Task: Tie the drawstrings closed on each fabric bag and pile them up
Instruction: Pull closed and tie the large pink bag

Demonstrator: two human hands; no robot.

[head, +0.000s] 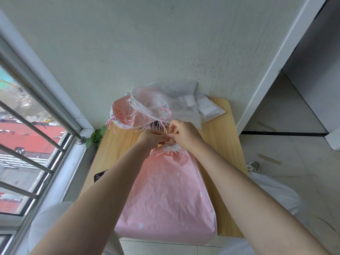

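Left hand (150,138) and right hand (184,134): fingertips met, pinching the thin pink drawstring (168,136) above the gathered neck. Pink bag (169,196): lay along the table (228,144) middle, base overhanging the near edge. Judged light, soft, crinkly, likely slippery; best held at cord or neck. Pale speckles, white puckered mouth. Tied bags (156,105) piled at the far edge.

Bare forearms, no sleeves, white trousers (49,223)
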